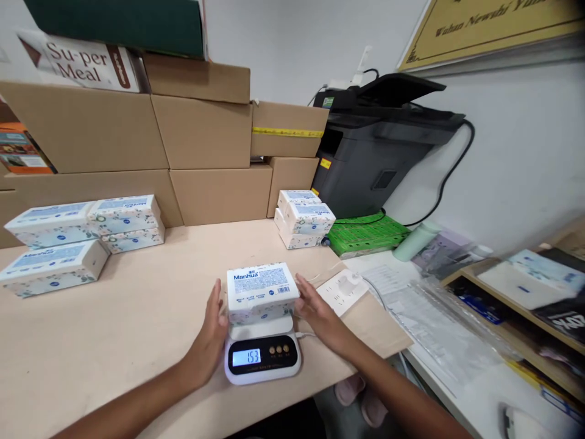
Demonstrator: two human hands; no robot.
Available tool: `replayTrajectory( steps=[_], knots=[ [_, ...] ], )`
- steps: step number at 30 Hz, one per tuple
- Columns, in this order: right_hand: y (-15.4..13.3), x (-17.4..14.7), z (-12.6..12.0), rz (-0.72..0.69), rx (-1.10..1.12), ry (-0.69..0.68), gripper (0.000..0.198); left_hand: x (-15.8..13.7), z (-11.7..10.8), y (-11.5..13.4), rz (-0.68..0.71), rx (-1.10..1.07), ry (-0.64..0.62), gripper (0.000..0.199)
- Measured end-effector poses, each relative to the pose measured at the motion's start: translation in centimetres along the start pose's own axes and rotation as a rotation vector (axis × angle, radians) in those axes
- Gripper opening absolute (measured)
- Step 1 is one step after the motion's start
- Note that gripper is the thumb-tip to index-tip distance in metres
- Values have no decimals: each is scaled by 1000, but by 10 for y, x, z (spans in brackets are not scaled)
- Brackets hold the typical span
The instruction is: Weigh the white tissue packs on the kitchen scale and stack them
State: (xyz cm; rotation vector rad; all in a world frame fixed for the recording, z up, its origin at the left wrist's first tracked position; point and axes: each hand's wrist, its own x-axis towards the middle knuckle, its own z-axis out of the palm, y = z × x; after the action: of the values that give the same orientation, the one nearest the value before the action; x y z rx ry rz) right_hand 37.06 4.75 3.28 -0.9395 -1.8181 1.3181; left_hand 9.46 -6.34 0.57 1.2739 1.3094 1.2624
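A white Manhua tissue pack lies flat on the platform of a small white digital scale, whose lit display shows digits like 153. My left hand stands at the pack's left side, fingers stretched out, with nothing gripped. On the other side, my right hand has its fingers extended along the pack's right end; the fingertips are very near it, and whether they touch is hard to tell. The scale's underside is hidden.
Several tissue packs are stacked at the left, with another stack at the back right. Cardboard boxes line the table's rear. A power strip, green box and black printer are on the right.
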Motion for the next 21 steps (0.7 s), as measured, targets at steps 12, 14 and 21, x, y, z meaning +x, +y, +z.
replayTrajectory(
  steps=[12,14,21],
  knots=[
    [-62,63,-59,-208,-201,327,100,93,42,101,357,167,-234,111],
    [-58,83,-89,-164,-391,344,96,128,64,104,283,31,-313,115],
    [-40,107,-161,38,-822,181,52,207,128,62,75,-146,-355,116]
  ],
)
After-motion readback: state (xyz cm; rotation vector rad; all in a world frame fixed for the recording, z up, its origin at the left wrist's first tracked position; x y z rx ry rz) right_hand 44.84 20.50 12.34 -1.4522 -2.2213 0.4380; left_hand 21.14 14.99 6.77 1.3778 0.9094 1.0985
